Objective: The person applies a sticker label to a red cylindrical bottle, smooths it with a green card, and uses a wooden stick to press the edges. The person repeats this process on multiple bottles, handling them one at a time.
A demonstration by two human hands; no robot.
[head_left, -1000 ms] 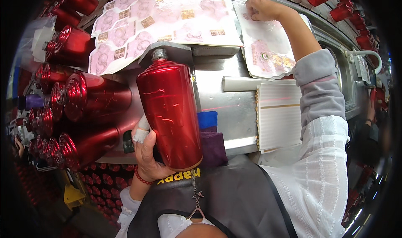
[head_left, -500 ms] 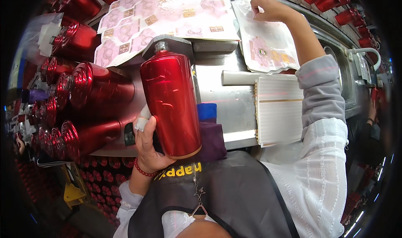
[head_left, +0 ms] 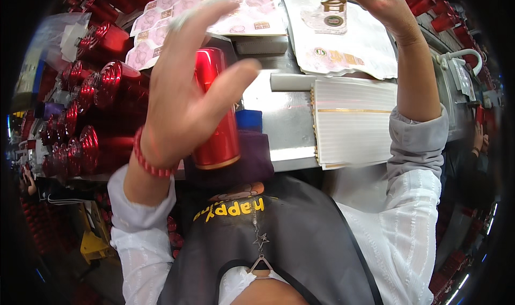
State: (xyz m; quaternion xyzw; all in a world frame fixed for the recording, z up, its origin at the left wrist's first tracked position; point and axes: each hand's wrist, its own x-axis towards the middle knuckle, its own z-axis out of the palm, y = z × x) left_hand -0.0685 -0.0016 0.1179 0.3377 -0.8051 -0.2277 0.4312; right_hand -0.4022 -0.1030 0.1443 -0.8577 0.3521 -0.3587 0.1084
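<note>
A shiny red bottle (head_left: 219, 138) lies on a dark purple cloth (head_left: 260, 157) at the table's near edge, its upper part hidden behind my left hand. My left hand (head_left: 185, 98), slightly blurred, is raised over the bottle with thumb and fingers apart and nothing in it. White wrapping shows on one of its fingers. At the top edge, my right hand (head_left: 383, 7) pinches a clear label (head_left: 331, 18) with gold and green print; the fingertips are partly cut off. Beneath it lies a stack of label sheets (head_left: 351, 53).
Several red bottles (head_left: 120, 93) lie stacked at the left. A sheet of pink and gold labels (head_left: 263, 10) covers the far table. A white ribbed pad (head_left: 351, 125) lies right of the bottle, by a blue cloth (head_left: 249, 121). A white tap (head_left: 466, 55) stands at the far right.
My left hand has let go of the bottle and risen, opening above it. The bottle now lies lower on the cloth. My right hand has lifted a label off the stack.
</note>
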